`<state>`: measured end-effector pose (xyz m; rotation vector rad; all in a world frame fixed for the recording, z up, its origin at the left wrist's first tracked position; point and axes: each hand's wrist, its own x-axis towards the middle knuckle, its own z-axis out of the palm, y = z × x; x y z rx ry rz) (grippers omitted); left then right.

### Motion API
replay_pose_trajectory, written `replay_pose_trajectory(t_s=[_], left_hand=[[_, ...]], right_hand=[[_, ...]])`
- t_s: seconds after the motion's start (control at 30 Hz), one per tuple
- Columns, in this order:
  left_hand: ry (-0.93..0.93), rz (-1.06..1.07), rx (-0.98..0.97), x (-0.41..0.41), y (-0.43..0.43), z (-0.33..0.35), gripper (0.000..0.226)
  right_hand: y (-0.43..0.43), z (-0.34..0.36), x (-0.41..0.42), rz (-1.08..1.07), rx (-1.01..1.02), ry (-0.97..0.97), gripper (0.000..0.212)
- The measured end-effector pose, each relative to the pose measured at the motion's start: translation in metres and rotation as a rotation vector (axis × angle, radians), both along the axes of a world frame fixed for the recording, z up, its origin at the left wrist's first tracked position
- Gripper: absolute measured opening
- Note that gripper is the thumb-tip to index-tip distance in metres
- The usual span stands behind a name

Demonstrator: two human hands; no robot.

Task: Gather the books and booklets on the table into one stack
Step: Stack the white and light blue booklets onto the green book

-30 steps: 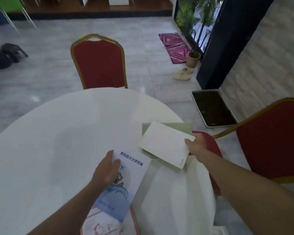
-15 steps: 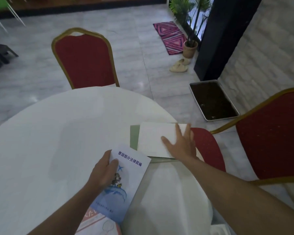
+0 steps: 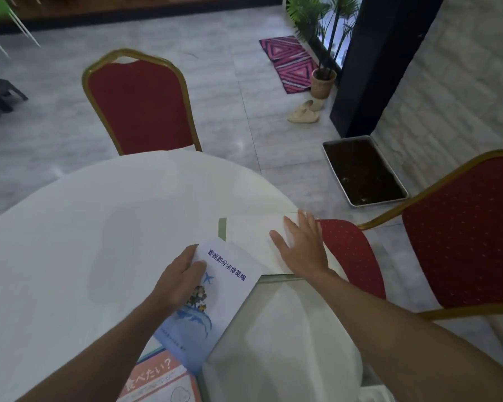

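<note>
Sliding the blue-and-white booklet [image 3: 215, 297] onto the pile is the step in hand, and it goes best if the left hand [image 3: 177, 282] keeps the cover low and flat, steering its top corner toward two o'clock until it covers the white booklet [image 3: 250, 242]. That white booklet lies on a green one [image 3: 222, 229], of which only a strip shows at its left edge; both sit at the table's [image 3: 84, 227] two-o'clock rim, close to the drop toward a red chair seat [image 3: 352, 256], so a hard push could carry them over. The right hand [image 3: 302, 248] lies open and flat on the white cover, fingers spread, pinning it rather than gripping anything; it should stay pressed until the newcomer is squared, then lift aside. The left hand curls over the blue-and-white booklet's upper left edge, thumb across the cover, fingers partly closed around it. An orange booklet [image 3: 157, 378] waits at six o'clock, partly under the blue one, and I judge it comes next.

Compared with half a second earlier, the blue-and-white booklet's top corner has crept up toward the white one and now overlaps its lower left corner, where a gap showed before. The right hand remains flat on the white cover, and the green strip at the left looks narrower.
</note>
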<state>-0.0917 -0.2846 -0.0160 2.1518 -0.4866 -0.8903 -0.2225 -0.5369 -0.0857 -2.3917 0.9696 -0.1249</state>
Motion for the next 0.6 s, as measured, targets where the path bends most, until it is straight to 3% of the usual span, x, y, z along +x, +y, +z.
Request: replay_pose_trajectory(t_s=[0.1,0.2,0.27,0.33,0.5,0.6], left_hand=[[0.023,-0.075,-0.020,0.002,-0.020,0.009,0.027],[0.012,-0.109,-0.021,0.002,-0.045,0.017,0.028],[-0.026,-0.142,-0.015,0.002,-0.061,0.022,0.028],[-0.100,-0.187,-0.010,0.001,-0.074,0.024,0.026],[-0.211,-0.085,0.147,0.003,-0.072,0.001,0.038],[-0.141,0.049,0.167,0.005,-0.063,-0.010,0.036]], right_hand=[[0.005,0.017,0.003,0.005,0.317,-0.242,0.047],[0.011,0.040,0.006,0.032,0.798,-0.258,0.047],[0.010,0.047,0.004,0.043,0.954,-0.235,0.034],[0.006,0.050,-0.001,0.007,1.001,-0.246,0.023],[-0.008,0.046,-0.018,-0.160,1.072,-0.335,0.023],[-0.019,0.043,-0.031,-0.276,1.083,-0.372,0.021]])
